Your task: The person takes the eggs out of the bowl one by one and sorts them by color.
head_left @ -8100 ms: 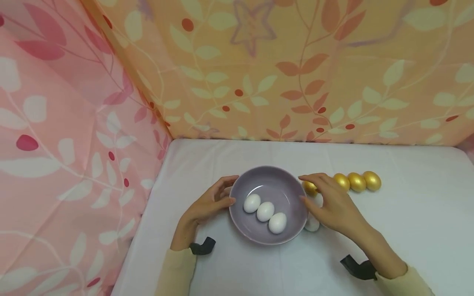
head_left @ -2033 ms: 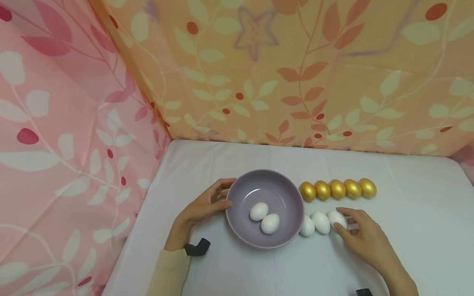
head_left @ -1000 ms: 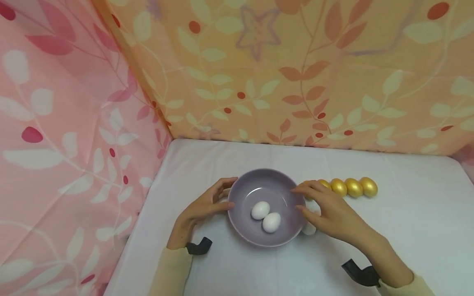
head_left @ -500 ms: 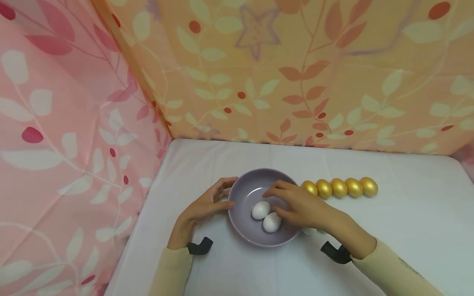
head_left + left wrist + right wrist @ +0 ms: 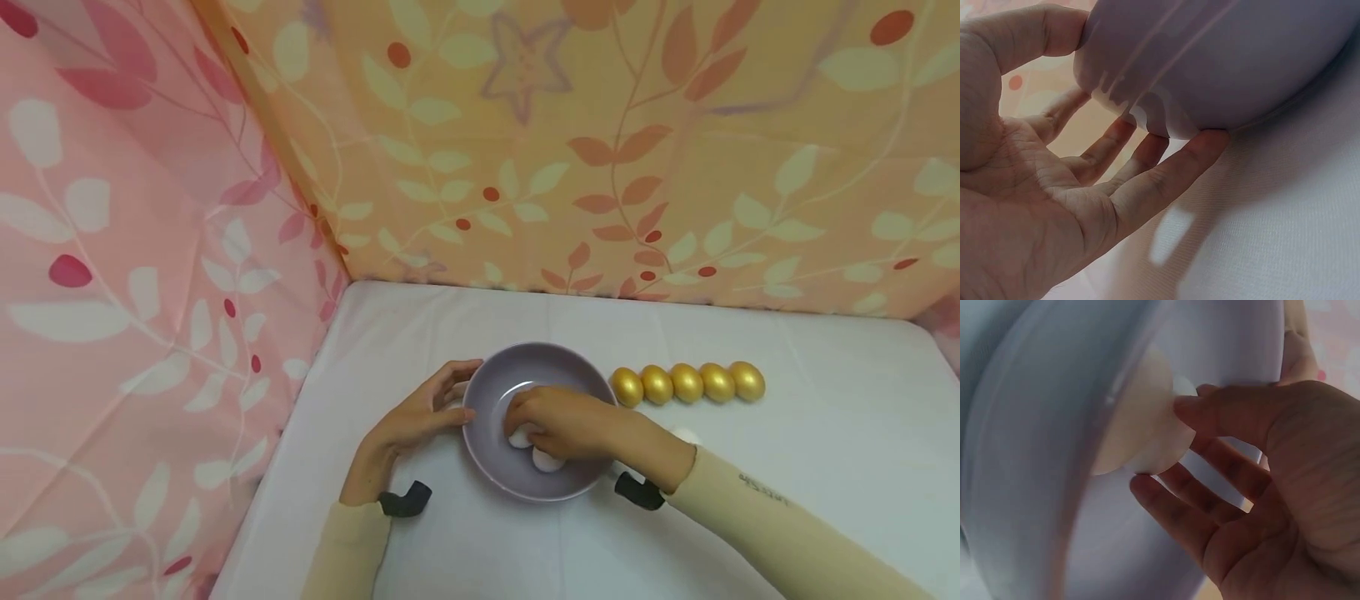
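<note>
The purple bowl (image 5: 487, 475) stands on the white cloth with two white eggs inside. My left hand (image 5: 414, 417) is at its left side; in the left wrist view the extended fingertips and the thumb touch the outer wall. Inside the bowl, my right hand (image 5: 562, 421) pinches the farther white egg (image 5: 519, 437) between thumb and fingers. The nearer white egg (image 5: 547, 461) lies against it, under the hand. In the right wrist view, the thumb and fingertips are around the white egg (image 5: 1169, 450), partly hidden by the bowl's rim.
A row of several golden eggs (image 5: 687, 383) begins right beside the bowl and runs rightward. Another white egg (image 5: 686, 436) peeks out behind my right forearm, which hides the spot around it. A patterned cloth wall (image 5: 450, 167) rises behind the table.
Three eggs were in the bowl at first; two are there now. My right hand placed a white egg in the row to the right, then came back empty and reached into the bowl.
</note>
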`<control>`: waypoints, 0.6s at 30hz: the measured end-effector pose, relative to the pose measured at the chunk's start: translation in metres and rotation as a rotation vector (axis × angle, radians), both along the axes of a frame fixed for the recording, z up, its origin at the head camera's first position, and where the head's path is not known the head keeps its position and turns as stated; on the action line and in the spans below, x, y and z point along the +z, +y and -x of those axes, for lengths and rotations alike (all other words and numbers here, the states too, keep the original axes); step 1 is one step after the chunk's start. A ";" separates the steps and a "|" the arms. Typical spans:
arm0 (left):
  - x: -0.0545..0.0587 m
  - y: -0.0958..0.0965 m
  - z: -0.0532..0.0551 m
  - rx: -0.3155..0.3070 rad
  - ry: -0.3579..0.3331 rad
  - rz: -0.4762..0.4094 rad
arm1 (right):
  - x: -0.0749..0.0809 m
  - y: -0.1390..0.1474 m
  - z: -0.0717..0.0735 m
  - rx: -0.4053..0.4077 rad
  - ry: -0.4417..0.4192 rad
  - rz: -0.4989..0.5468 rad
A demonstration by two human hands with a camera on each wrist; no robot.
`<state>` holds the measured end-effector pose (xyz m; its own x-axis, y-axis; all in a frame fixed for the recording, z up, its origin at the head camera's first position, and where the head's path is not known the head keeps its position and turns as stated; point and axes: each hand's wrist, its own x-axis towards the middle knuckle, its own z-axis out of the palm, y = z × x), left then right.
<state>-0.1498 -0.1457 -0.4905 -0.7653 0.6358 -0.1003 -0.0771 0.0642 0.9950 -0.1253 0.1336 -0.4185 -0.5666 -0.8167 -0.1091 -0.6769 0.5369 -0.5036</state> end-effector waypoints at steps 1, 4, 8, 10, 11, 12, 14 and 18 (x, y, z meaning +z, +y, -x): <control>0.000 0.000 0.000 -0.001 -0.004 -0.002 | 0.000 -0.002 0.001 0.000 -0.001 -0.010; 0.002 0.000 0.001 -0.003 -0.015 -0.002 | 0.000 -0.006 0.004 0.009 0.003 -0.046; 0.002 0.001 0.002 -0.008 -0.010 -0.002 | 0.001 -0.011 0.006 0.006 0.016 -0.075; 0.002 0.001 0.003 -0.010 -0.009 -0.008 | 0.001 -0.012 0.007 -0.008 0.019 -0.090; 0.002 0.001 0.003 -0.012 -0.009 -0.013 | 0.001 -0.012 0.007 -0.013 0.021 -0.095; 0.002 0.001 0.003 -0.015 -0.012 -0.015 | 0.001 -0.013 0.008 -0.018 0.024 -0.102; 0.001 0.001 0.003 -0.018 -0.013 -0.019 | 0.000 -0.014 0.008 -0.021 0.023 -0.100; 0.000 -0.001 0.001 -0.012 0.010 -0.008 | 0.001 -0.016 0.008 -0.031 -0.001 -0.098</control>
<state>-0.1508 -0.1466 -0.4902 -0.7582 0.6460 -0.0878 -0.0666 0.0572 0.9961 -0.1336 0.1175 -0.4175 -0.5910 -0.7845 -0.1881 -0.6590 0.6040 -0.4482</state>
